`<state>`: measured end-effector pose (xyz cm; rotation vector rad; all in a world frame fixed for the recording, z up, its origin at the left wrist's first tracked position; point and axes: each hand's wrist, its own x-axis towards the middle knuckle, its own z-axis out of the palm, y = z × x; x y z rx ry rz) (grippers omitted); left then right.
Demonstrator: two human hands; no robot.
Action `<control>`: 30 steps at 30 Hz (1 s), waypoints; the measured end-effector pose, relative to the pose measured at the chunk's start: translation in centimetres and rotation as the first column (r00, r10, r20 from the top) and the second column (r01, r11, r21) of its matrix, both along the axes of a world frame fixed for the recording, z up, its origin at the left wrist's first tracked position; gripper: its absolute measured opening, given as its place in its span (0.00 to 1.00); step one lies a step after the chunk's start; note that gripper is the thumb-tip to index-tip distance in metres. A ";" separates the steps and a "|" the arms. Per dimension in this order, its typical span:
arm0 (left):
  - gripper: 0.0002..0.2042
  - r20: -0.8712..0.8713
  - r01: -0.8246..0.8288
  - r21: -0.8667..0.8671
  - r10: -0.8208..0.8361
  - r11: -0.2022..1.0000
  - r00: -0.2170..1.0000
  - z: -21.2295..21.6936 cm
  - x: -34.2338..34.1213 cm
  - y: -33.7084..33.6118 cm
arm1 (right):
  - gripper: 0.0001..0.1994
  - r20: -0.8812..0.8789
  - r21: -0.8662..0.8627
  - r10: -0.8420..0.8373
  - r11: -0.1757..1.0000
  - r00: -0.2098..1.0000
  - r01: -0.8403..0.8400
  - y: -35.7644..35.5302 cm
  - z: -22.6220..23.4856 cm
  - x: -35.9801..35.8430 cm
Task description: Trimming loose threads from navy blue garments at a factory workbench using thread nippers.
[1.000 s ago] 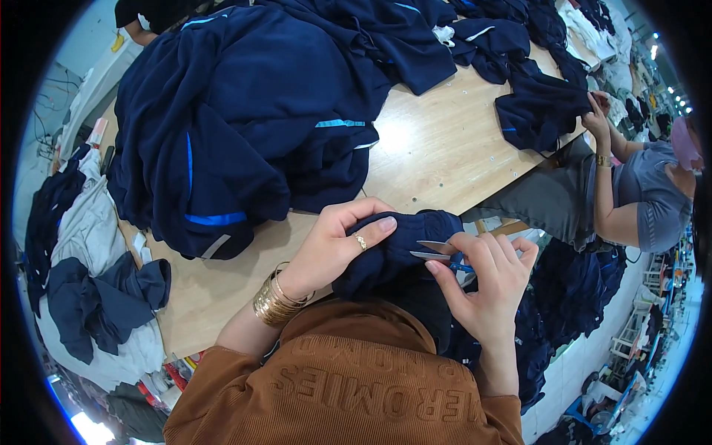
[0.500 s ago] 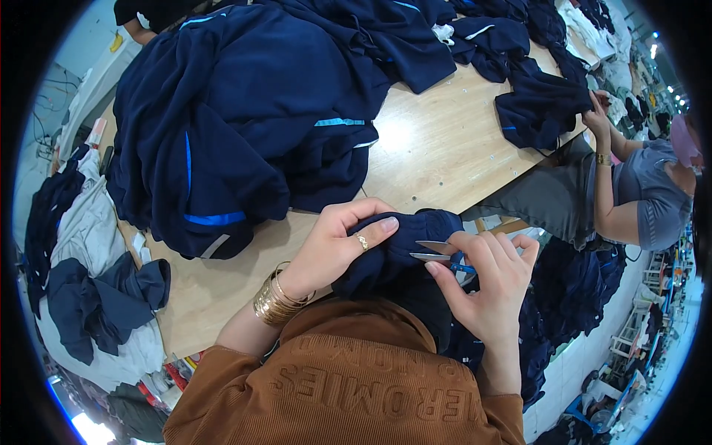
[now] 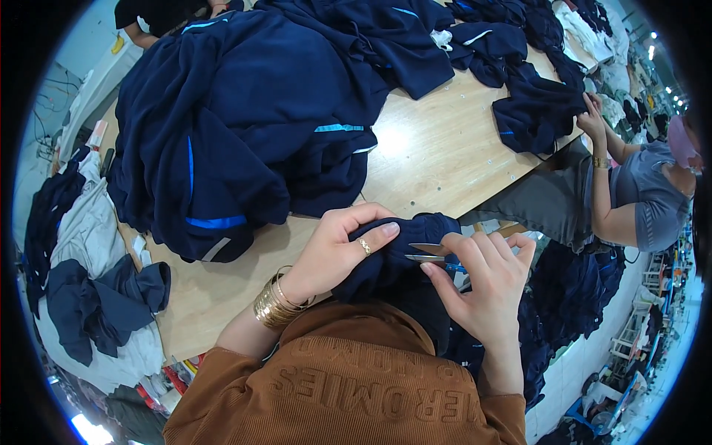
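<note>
My left hand (image 3: 354, 241) grips a bunched navy garment (image 3: 415, 231) in front of my chest, thumb on top of the cloth. A ring and several gold bangles sit on that finger and wrist. In my right hand (image 3: 482, 278) are small scissors (image 3: 429, 253) with silver blades and blue handles. Their slightly parted blades point left and lie against the gathered navy cloth. Whether a thread lies between the blades is too small to tell. The lower part of the garment hangs over the table edge toward my lap.
A large heap of navy garments (image 3: 252, 111) with blue stripes covers the left of the wooden table (image 3: 415, 159). Grey and white clothes (image 3: 89, 297) lie at the left. A co-worker (image 3: 630, 178) on the right handles another navy garment (image 3: 538, 111). More navy clothes (image 3: 578, 285) pile up below.
The scissors and my right hand have shifted slightly left over the cloth. My left hand keeps its grip almost in place. The co-worker's hands have moved slightly.
</note>
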<state>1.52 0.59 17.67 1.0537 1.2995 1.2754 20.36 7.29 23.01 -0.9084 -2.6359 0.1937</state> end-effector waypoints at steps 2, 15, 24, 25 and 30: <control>0.11 -0.062 0.010 0.025 -0.009 1.000 0.998 -0.2 0.0 0.0 | 0.12 -0.025 0.014 0.028 1.000 0.999 -0.028 0.2 -0.4 0.1; 0.06 0.114 -0.020 -0.038 0.024 0.999 0.993 -0.5 -0.3 0.4 | 0.23 -0.737 -0.657 -0.330 0.554 0.590 -0.510 1.4 -3.1 1.8; 0.10 0.270 0.019 -0.077 0.003 0.997 0.963 -0.8 -0.2 0.9 | 0.19 -0.403 -0.194 0.181 0.941 0.897 -0.277 0.9 -4.4 -0.9; 0.08 0.316 0.004 -0.098 0.027 0.995 0.948 -0.6 -0.1 1.1 | 0.18 -0.371 -0.144 0.192 0.955 0.908 -0.260 1.1 -4.7 -1.0; 0.06 0.333 0.009 -0.141 0.039 0.990 0.942 -1.7 -0.2 1.0 | 0.14 -0.443 0.031 0.257 0.962 0.859 -0.272 1.3 -6.2 -1.3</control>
